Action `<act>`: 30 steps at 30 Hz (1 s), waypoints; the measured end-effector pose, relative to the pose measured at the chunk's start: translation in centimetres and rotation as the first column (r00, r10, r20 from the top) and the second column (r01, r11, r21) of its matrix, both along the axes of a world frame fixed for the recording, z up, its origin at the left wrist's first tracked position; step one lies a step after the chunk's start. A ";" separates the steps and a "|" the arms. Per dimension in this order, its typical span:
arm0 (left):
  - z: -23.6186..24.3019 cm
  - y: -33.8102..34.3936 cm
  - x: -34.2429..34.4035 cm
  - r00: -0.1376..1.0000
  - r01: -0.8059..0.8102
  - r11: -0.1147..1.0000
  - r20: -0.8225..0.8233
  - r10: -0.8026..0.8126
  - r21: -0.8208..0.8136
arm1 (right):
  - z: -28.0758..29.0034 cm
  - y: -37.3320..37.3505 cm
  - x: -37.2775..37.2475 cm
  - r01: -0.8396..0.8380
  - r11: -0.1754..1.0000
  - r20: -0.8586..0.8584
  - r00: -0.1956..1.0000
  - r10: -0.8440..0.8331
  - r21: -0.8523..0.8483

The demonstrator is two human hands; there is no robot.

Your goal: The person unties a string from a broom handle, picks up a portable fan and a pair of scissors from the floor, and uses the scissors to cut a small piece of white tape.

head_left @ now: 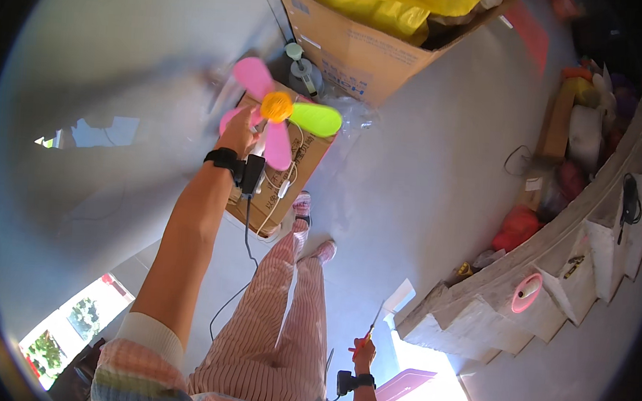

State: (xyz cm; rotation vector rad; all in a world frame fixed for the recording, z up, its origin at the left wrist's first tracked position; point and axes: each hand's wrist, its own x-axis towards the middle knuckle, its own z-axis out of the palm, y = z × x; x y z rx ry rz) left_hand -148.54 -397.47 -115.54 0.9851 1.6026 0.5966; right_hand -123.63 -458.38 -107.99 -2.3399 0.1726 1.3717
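Near far edge of cardboard box (306,172): pink-and-green fan (277,107). Left hand (241,132) at fan's left side; cannot tell whether gripping. Right hand (364,352) wrapped round red-handled, flat-bladed tool (400,296), beyond box's right edge.

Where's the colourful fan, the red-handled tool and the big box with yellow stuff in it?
Colourful fan (277,107): head view, on its orange centre.
Red-handled tool (401,296): head view, on its flat blade.
Big box (356,52): head view, on its cardboard side.

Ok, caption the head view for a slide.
Left hand at a colourful fan, right hand gripping a red-handled tool.
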 end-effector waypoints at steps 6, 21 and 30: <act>-0.1 -1.5 3.4 0.916 -0.401 0.855 -0.155 0.370 -0.329 | 0.3 1.9 1.3 0.246 0.961 -0.089 0.962 -0.257 -0.124; -9.0 -24.8 -4.6 0.811 -0.039 0.999 -0.585 0.021 -0.018 | -3.5 3.9 1.1 0.142 0.988 -0.185 0.971 -0.151 -0.061; -14.0 -33.2 -8.0 0.706 -0.446 0.845 -0.696 0.130 -0.295 | -5.3 -0.6 -1.2 0.289 0.935 -0.298 0.891 -0.342 -0.207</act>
